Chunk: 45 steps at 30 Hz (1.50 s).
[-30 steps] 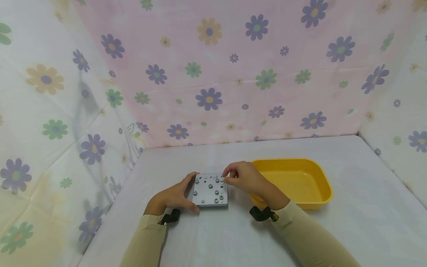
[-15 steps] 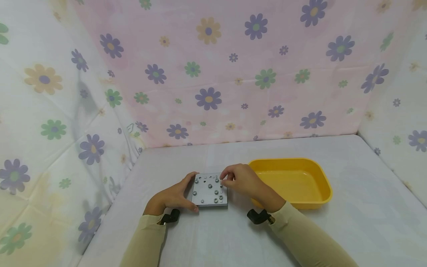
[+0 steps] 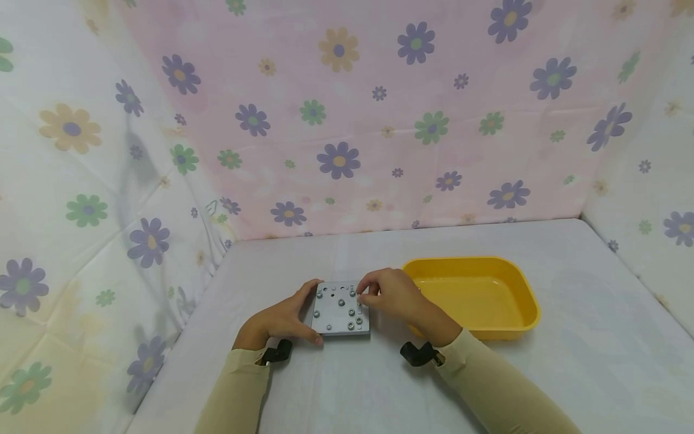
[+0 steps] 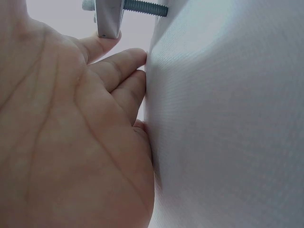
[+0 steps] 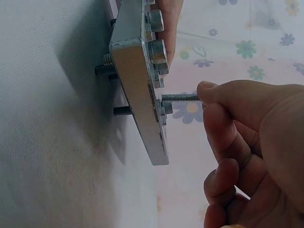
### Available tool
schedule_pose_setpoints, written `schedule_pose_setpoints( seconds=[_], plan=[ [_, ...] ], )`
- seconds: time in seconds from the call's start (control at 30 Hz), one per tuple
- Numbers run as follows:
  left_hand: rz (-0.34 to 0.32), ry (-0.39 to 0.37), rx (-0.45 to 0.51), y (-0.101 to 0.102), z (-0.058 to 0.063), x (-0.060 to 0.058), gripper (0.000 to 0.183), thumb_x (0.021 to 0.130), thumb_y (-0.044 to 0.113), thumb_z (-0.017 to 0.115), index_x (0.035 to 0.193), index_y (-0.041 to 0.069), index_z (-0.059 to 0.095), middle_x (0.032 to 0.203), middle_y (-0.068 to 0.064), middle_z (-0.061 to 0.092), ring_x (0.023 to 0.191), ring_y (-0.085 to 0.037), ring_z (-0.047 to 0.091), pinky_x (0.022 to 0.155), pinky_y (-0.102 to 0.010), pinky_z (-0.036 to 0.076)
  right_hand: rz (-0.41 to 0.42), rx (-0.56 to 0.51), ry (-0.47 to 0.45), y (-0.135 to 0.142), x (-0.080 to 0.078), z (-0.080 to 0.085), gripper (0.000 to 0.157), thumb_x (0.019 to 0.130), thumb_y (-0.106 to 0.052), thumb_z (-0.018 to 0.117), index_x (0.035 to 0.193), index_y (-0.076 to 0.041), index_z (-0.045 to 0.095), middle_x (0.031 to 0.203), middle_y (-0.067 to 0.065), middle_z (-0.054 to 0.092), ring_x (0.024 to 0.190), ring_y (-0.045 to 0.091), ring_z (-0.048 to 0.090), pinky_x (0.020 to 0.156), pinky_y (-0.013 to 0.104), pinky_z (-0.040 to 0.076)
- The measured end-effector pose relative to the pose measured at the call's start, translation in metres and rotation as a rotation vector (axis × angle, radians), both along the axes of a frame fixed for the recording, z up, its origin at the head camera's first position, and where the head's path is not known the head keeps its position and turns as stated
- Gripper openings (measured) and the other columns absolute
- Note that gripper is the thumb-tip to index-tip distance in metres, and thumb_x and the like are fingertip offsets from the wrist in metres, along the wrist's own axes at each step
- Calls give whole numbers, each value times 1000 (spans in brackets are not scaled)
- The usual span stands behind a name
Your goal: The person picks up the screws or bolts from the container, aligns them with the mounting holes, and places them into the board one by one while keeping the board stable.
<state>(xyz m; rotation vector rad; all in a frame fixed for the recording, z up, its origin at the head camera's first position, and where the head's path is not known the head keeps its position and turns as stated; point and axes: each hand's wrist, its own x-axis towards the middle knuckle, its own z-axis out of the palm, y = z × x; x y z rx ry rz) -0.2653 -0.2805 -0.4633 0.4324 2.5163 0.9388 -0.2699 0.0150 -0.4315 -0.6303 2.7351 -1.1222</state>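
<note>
A square silver metal plate point(image 3: 334, 313) stands raised off the white table. Several socket-head bolts point(image 5: 157, 51) sit in its holes, and their threaded ends poke out underneath, as the right wrist view shows. My left hand point(image 3: 287, 313) holds the plate's left side, thumb at the near corner and fingers at the far one. At the plate's upper right, my right hand point(image 3: 397, 295) pinches a bolt point(image 5: 179, 97) between thumb and forefinger. Its threaded shank points at the plate's top face, tip at or very near a hole; the fingertips hide its head.
A yellow plastic tray point(image 3: 526, 289) stands to the right, partly behind my right wrist. White cloth covers the table point(image 3: 347, 386). Flowered cloth walls point(image 3: 379, 150) enclose the back and both sides.
My right hand has shifted slightly left and nearer to me, from the plate's far right corner down along its right side. The left hand and plate stay put.
</note>
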Motion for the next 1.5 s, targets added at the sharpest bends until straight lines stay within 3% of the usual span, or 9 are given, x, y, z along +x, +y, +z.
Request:
schedule_pose_setpoints(
  seconds=[1.13,1.5],
  plan=[
    [4,-15,18,2,-3,1,134,59,42,99,164,27,16,173,-2,17,160,-27,12,127,-58,12,-38,39,48,-1,4,-5,8,87,-33,84,90,-30,76,67,-12,61,67,12,53,63,27,42],
    [15,-26,10,0,2,0,136,59,43,99,164,29,14,174,-3,13,160,-30,10,127,-59,13,-44,72,51,-3,3,-5,7,88,-34,83,91,-31,78,67,-12,62,68,11,56,65,27,44]
  ],
)
